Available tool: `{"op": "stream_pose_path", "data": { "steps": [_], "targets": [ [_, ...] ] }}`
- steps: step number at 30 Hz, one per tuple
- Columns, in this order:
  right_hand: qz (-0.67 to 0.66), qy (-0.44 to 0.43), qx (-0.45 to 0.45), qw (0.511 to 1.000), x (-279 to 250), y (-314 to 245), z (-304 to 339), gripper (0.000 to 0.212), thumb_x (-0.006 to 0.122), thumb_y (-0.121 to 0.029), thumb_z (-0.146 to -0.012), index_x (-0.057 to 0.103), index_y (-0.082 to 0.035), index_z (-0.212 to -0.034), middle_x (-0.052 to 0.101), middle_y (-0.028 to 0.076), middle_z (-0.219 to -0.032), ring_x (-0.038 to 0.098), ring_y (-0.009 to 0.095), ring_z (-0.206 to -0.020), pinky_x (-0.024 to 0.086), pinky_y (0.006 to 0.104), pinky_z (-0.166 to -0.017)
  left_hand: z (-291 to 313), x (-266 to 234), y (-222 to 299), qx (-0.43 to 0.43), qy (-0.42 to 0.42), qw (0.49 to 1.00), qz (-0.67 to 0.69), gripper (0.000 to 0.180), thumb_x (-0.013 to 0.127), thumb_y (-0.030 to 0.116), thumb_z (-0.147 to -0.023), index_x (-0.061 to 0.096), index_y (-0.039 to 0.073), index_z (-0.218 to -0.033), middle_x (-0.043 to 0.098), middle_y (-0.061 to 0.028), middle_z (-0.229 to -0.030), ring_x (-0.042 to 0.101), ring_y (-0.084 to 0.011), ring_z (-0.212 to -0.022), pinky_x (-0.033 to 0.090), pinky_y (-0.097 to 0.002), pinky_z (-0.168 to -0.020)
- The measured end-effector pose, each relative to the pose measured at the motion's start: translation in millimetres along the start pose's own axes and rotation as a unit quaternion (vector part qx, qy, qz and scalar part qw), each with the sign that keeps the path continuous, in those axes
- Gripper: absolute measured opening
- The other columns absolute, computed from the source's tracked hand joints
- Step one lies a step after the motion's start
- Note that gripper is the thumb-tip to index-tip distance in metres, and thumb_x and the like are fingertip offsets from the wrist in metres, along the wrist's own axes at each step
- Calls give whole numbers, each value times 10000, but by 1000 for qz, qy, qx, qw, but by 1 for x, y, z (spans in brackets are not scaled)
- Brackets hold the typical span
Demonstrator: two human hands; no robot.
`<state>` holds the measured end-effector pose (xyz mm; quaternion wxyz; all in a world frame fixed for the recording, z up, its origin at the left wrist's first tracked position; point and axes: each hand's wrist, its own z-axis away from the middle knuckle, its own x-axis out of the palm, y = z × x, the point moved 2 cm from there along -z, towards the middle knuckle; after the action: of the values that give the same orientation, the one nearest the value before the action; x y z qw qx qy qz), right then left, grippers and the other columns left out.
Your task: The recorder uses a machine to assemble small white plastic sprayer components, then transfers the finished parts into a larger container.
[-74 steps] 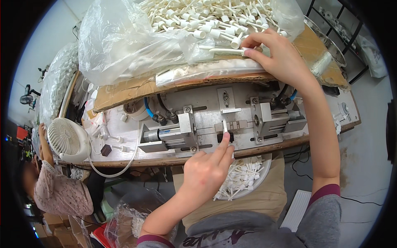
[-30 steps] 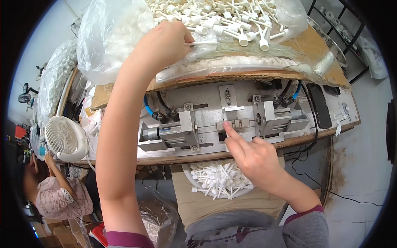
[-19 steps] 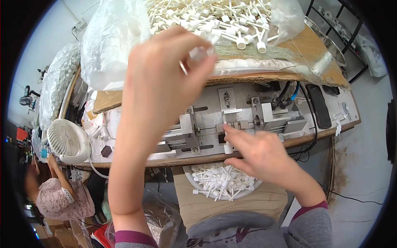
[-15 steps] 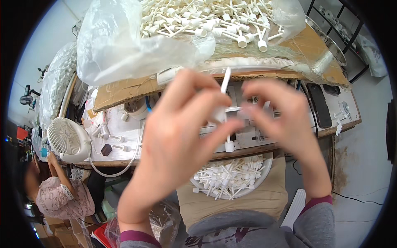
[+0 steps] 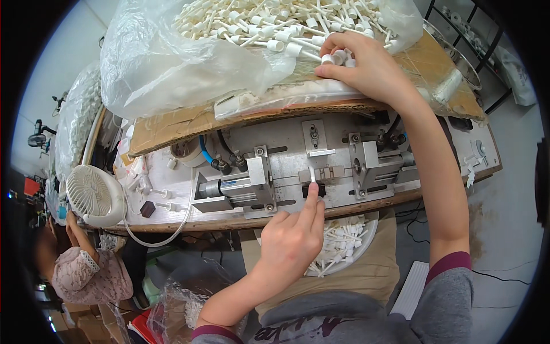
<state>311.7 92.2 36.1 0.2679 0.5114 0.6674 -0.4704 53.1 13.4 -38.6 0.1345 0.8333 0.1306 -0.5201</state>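
Note:
My left hand (image 5: 292,235) is at the small metal fixture with its index finger stretched out, the tip on the near end of a white plastic stem piece (image 5: 313,174). The other fingers are partly bent and grip nothing I can see. That piece lies lengthwise in a slotted metal block (image 5: 330,173) between two metal cylinder units, a left one (image 5: 243,189) and a right one (image 5: 372,169). Up on the cardboard shelf, my right hand (image 5: 369,66) has its fingers curled round several white plastic cap-ended stems (image 5: 338,58), at the front of a large pile (image 5: 246,23).
A white bowl (image 5: 373,232) of similar pieces rests on my lap. Clear plastic sheeting (image 5: 154,74) covers the shelf's left. A white fan (image 5: 94,194), a tape roll (image 5: 189,152) and loose stems stand left on the bench. Another person (image 5: 86,269) sits at far left.
Both hands were raised close together over the fixture, with a white stem by the left. The left has drawn down to the fixture's front; the right has reached up to the pile.

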Motion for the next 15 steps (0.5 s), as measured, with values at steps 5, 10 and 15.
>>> {"op": "stream_pose_path", "data": {
  "steps": [5,10,15],
  "targets": [
    [-99,58,1,993,-11,-10,17,308,800,-284,-774,708,-81,-986,654,24,-953,533,116,-764,429,251,-651,-9,2,-12,-2,-25,999,22,291,776,124,-721,721,32,-991,677,-129,-1211,610,-153,-558,463,-263,-550],
    [-253,121,-53,958,-18,-4,25,256,785,-92,-791,725,-44,-1036,656,-11,-996,540,31,-754,414,169,-638,-11,1,-11,-17,-2,999,41,287,795,136,-708,731,69,-980,691,-114,-1182,590,-185,-517,476,-279,-526],
    [-242,156,-16,957,-30,-52,66,321,805,-33,-753,725,-2,-1062,653,102,-1125,615,151,-987,521,269,-811,-12,-9,-25,-152,-4,924,349,480,852,159,-723,690,31,-1156,712,-111,-1118,653,-112,-664,530,-254,-592]
  ]
}}
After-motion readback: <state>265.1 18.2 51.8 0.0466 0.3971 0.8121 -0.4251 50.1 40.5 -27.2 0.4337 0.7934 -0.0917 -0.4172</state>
